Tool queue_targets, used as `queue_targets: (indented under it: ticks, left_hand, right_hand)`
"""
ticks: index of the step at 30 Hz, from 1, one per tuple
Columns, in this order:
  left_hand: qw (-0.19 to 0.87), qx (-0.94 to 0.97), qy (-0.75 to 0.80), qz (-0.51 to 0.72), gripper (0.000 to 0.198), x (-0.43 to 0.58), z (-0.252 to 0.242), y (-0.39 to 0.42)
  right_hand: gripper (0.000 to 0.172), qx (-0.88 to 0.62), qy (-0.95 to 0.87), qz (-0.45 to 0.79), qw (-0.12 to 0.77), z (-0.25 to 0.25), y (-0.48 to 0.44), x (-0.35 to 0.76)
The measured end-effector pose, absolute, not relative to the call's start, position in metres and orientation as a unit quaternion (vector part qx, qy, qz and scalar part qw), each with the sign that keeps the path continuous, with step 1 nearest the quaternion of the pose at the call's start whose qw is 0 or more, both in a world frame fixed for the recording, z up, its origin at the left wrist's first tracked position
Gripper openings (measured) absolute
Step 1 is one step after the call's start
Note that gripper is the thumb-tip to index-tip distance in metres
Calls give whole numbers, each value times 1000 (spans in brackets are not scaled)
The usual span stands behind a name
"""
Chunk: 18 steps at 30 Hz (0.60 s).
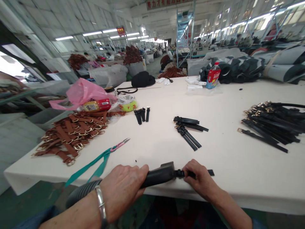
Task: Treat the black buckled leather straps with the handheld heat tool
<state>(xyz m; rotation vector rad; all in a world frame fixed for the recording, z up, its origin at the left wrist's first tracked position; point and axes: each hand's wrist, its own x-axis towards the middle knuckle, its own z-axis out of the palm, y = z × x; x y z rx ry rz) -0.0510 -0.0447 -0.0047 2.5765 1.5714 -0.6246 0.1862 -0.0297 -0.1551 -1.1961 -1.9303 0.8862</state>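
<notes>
At the near edge of the white table, our left hand was closed around the dark grey handled tool, which lay left to right. Our right hand, touching its tip, pinched the short black leather strap, whose free end pointed right.

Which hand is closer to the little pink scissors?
Left. The left hand, gripping a black tool, sits just this side of the pink scissors; the right hand, pinching a black strap, is farther right.
</notes>
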Motion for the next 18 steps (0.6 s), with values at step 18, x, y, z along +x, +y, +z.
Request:
queue_targets:
  ticks: [18]
  left_hand:
    - [-2,800,576,-171,27,-90,-20,-36]
  right_hand:
    - [17,-463,-741,339,348,-153,-31,187]
